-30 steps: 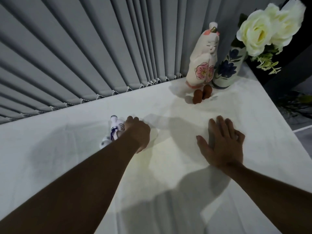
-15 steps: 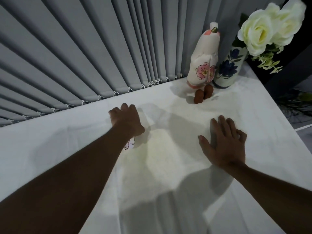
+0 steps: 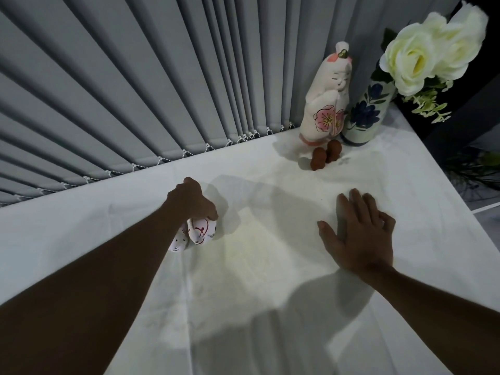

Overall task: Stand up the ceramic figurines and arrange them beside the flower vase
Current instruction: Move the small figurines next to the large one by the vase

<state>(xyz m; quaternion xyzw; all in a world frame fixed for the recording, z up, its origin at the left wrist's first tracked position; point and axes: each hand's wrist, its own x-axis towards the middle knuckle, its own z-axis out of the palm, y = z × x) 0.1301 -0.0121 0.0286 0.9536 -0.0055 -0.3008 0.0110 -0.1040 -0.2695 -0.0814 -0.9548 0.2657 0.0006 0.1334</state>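
Small figurine [image 3: 198, 233] gripped in left hand [image 3: 192, 201] — right hand [image 3: 361, 234] flat, spread.

- tall figurine [image 3: 326, 104]: cream, pink flower
- vase [image 3: 365, 112]: white, blue flowers
- roses [image 3: 422, 50]: pale yellow-white
- two small figures [image 3: 324, 155]: brown
- held figurine [image 3: 200, 231]: white, red marks
- tablecloth [image 3: 270, 266]: white
- blinds [image 3: 135, 77]: grey

Grey vertical blinds [image 3: 135, 90] behind table w/ white cloth [image 3: 270, 266].

Both forearms bare, no sleeves. Left hand [image 3: 193, 201] and right hand [image 3: 358, 234]: no rings, watch or gloves visible.
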